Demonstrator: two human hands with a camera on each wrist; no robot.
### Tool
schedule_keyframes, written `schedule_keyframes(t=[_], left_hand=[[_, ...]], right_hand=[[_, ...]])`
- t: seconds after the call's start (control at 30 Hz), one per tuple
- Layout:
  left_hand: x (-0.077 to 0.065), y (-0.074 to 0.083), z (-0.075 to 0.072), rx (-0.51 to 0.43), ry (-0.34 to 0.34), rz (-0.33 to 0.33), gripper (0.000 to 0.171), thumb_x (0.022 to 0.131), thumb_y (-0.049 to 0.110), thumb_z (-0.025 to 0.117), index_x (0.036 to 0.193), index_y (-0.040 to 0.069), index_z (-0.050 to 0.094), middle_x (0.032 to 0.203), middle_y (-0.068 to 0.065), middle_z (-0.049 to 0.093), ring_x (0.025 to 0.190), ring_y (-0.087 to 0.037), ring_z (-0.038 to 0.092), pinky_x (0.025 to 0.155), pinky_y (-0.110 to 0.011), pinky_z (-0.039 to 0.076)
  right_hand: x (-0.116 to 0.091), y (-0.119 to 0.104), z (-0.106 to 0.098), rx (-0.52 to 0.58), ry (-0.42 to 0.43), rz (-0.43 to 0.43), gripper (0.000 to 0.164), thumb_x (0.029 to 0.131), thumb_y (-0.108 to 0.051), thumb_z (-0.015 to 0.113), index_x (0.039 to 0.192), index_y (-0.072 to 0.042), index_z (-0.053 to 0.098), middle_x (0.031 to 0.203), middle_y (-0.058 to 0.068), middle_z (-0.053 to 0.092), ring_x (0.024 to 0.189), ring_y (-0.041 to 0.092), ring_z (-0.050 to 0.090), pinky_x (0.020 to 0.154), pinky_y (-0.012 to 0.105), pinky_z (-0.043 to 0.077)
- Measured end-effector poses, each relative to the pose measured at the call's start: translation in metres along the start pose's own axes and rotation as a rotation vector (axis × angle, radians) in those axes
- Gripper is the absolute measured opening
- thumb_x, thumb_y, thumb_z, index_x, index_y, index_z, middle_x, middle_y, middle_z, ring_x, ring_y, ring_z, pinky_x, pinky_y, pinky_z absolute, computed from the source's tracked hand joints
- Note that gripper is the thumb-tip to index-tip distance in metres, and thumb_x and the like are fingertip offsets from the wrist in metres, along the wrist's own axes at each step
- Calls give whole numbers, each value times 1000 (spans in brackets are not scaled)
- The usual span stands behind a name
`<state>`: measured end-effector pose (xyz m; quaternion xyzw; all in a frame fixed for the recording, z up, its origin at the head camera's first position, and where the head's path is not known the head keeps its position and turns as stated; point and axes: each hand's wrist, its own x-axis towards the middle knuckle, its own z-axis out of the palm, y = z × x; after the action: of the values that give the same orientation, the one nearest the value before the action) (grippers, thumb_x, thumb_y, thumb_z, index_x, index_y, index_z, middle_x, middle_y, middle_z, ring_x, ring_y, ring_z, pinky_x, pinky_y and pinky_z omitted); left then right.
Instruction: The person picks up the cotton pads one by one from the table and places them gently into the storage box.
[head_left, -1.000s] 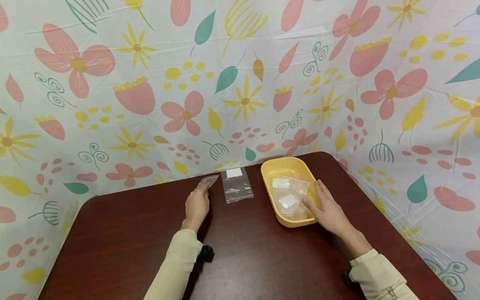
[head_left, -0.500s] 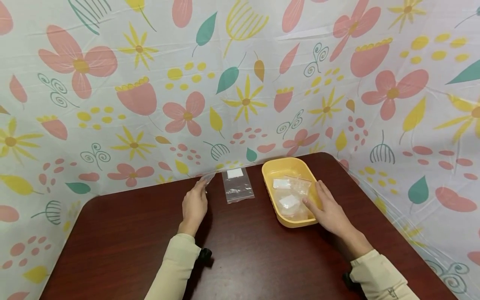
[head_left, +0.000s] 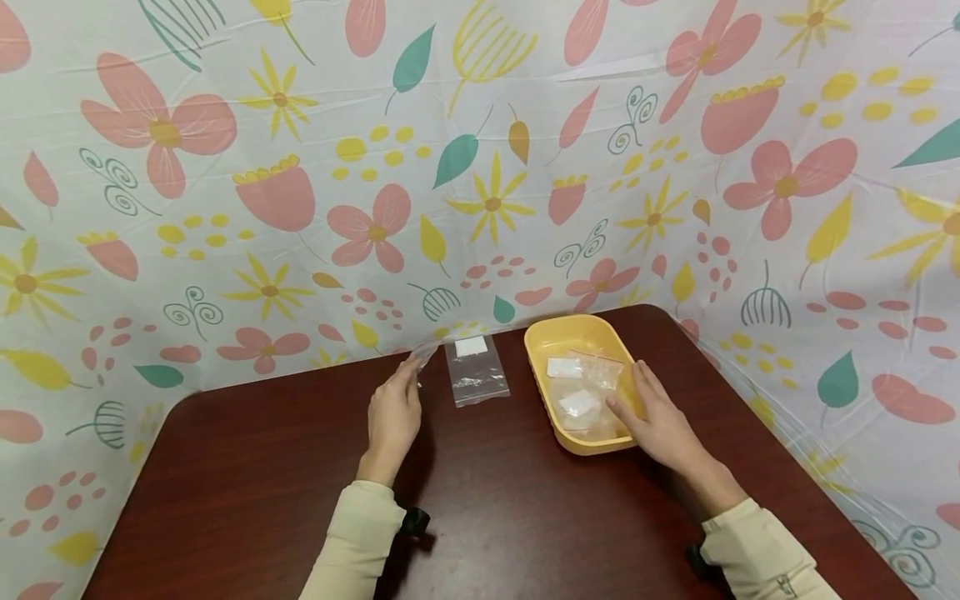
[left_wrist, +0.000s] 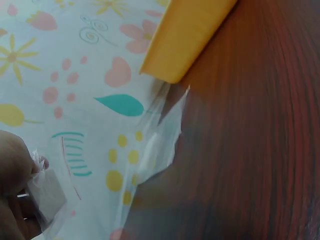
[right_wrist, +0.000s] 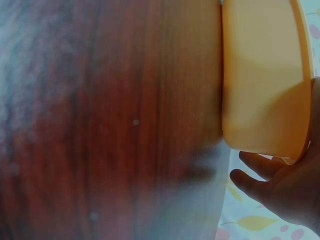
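At the table's far edge, my left hand point(head_left: 393, 421) pinches a small clear zip bag point(left_wrist: 67, 175) holding a white rectangular piece point(left_wrist: 46, 195); in the head view the hand covers most of it. Just to its right another clear zip bag point(head_left: 477, 379) with a white piece lies flat, its edge lifting in the left wrist view. My right hand point(head_left: 663, 425) holds the right side of a yellow plastic tray point(head_left: 543, 333), thumb over the rim and fingers along the outside. Inside the tray lie several clear bags point(head_left: 581, 396) with white pieces.
The dark wood table point(head_left: 480, 517) has rounded far corners. A flowered curtain point(head_left: 450, 167) hangs right behind it and along the right side. Black camera mounts point(head_left: 415, 522) stick out from both wrists.
My left hand has shifted slightly left with its bag, and the bag's free end now points more upward. The right hand, the tray and the flat bag stay put.
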<state>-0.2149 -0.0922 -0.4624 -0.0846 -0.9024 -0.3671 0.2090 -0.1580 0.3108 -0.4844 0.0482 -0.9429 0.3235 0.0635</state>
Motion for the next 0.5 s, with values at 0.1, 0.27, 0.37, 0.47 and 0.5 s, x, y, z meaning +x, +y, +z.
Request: schedule_keyframes(t=[0.1, 0.27, 0.37, 0.47, 0.5], left_hand=[[-2, 6, 0, -17, 6, 23, 32, 105, 9, 52, 134, 11, 66, 138, -5, 62, 122, -25, 61, 84, -50, 57], [-6, 16, 3, -47, 13, 68, 31, 105, 7, 54, 132, 9, 67, 138, -3, 62, 124, -23, 60, 82, -48, 57], [-10, 22, 5, -50, 21, 94, 30, 104, 7, 55, 131, 7, 67, 137, -4, 62, 124, -24, 60, 85, -50, 57], [-13, 27, 8, -54, 22, 118, 30, 103, 5, 56, 131, 6, 67, 137, -7, 62, 124, -26, 60, 86, -50, 57], [-14, 29, 8, -55, 20, 121, 30, 103, 5, 56, 131, 6, 67, 137, -8, 62, 124, -26, 60, 85, -50, 57]], right_hand=[[0, 0, 0, 1, 2, -2, 89, 103, -50, 52, 157, 7, 12, 165, 25, 7, 148, 47, 16, 112, 68, 23], [0, 0, 0, 3, -1, -4, 88, 103, -50, 52, 158, 7, 12, 165, 25, 7, 148, 47, 16, 111, 68, 24], [0, 0, 0, 5, 2, -4, 89, 103, -50, 52, 157, 7, 12, 164, 26, 8, 148, 48, 16, 111, 68, 23], [0, 1, 0, 2, 1, 0, 89, 103, -51, 51, 157, 7, 12, 164, 26, 8, 148, 47, 15, 111, 68, 23], [1, 1, 1, 0, 2, 3, 90, 102, -52, 51, 157, 7, 12, 165, 26, 8, 148, 47, 15, 111, 68, 23]])
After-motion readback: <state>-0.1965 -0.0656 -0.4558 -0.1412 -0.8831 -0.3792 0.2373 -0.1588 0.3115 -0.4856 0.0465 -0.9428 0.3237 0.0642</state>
